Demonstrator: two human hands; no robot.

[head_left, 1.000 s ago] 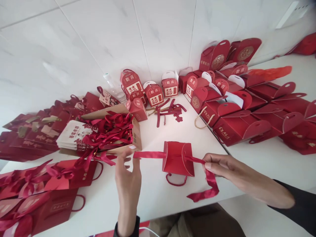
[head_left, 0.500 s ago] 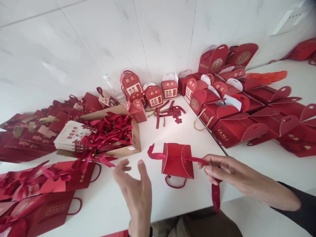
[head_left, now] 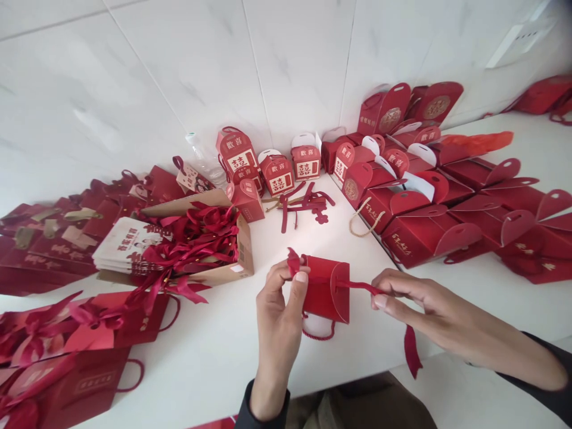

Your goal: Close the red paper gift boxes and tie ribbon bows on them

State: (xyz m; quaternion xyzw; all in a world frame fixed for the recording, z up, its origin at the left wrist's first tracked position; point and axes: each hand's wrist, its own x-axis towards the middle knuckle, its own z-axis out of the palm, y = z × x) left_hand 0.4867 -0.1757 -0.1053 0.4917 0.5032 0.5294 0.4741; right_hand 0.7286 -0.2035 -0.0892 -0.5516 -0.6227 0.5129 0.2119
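Note:
A small red gift box (head_left: 324, 289) with rounded flaps lies on the white table, its twisted cord handle (head_left: 319, 338) toward me. A dark red ribbon (head_left: 360, 286) runs through the flaps and sticks out at both sides. My left hand (head_left: 282, 298) pinches the ribbon's short end at the box's left edge, thumb against fingers. On the other side, my right hand (head_left: 402, 298) is closed on the ribbon's longer part, which stretches nearly straight from the flap. The loose tail (head_left: 412, 351) hangs below that hand, near the table edge.
A cardboard box (head_left: 245, 244) full of ribbon bows stands left, with white printed cards (head_left: 123, 247) beside the bows. Red gift bags (head_left: 89, 381) fill the left side. Several red boxes (head_left: 429, 238) cover the right. Loose ribbon pieces (head_left: 306, 202) lie behind the gift box.
My left hand has moved right and up, from open beside the box to pinching the ribbon's short end. My right hand has shifted slightly right, still holding the ribbon.

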